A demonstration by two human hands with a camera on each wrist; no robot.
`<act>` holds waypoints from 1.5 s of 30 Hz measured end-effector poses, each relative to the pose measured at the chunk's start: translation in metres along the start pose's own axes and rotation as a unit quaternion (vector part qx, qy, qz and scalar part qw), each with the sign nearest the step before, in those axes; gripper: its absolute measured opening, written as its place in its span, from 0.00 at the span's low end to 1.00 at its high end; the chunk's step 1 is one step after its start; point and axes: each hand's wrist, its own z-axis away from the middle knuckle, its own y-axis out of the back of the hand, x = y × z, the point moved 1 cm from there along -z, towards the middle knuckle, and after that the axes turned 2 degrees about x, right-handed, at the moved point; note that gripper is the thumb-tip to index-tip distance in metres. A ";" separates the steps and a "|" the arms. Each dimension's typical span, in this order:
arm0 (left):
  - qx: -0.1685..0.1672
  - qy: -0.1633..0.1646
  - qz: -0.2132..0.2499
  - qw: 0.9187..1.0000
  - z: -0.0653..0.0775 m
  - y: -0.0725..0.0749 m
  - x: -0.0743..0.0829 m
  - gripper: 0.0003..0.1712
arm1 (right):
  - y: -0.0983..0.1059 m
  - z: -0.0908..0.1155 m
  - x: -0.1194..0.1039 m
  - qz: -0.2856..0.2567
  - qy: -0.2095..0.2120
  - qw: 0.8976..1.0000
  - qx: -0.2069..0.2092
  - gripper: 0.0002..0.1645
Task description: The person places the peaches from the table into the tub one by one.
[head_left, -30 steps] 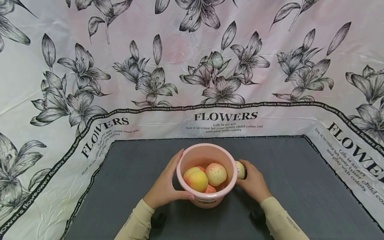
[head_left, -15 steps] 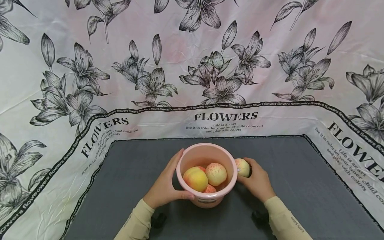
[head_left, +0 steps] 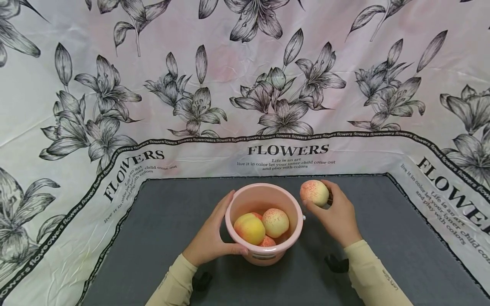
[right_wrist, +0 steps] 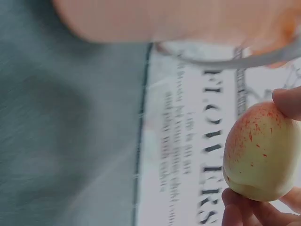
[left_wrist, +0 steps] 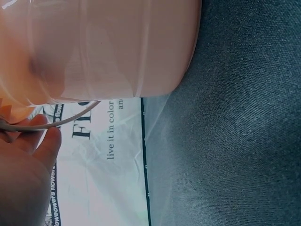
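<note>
Pink plastic bucket [head_left: 264, 244] sits at lower centre of the head view, on a dark grey mat [head_left: 383, 238]. Thin wire handle [left_wrist: 56, 123] shows in the left wrist view, lying down against the bucket's wall.

Left hand [head_left: 209, 236], lower centre-left: fingers curled round the bucket's left wall, thumb near the front rim. Grasping the bucket.

Right hand [head_left: 337, 216], just right of the bucket and raised above the mat: fingertips pinch a speckled peach [head_left: 314, 193], pale yellow with red flecks. That peach is held in the air just beside the bucket's upper right rim, outside it, not touching it. In the right wrist view the peach [right_wrist: 261, 150] fills the lower right, with fingertips [right_wrist: 288, 101] above and below it.

Inside the bucket: a yellow-orange peach [head_left: 250, 228] at left, a paler speckled one [head_left: 275, 222] at right, touching each other; a redder one [head_left: 267, 242] partly hidden beneath them.

Backdrop: white cloth with grey lilies [head_left: 275, 97] and "FLOWERS" lettering across the upper frame and both sides.
</note>
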 end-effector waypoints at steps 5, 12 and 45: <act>0.001 0.002 -0.003 1.000 0.000 0.000 0.000 0.78 | 0.009 0.003 -0.034 -0.011 0.033 0.999 0.009 0.52; 0.001 0.001 0.000 1.000 -0.001 0.001 0.002 0.78 | 0.001 0.010 -0.072 -0.028 0.094 0.995 -0.023 0.51; -0.001 -0.002 -0.004 1.000 -0.004 -0.004 0.002 0.78 | -0.017 0.022 -0.074 -0.029 0.136 0.990 -0.030 0.43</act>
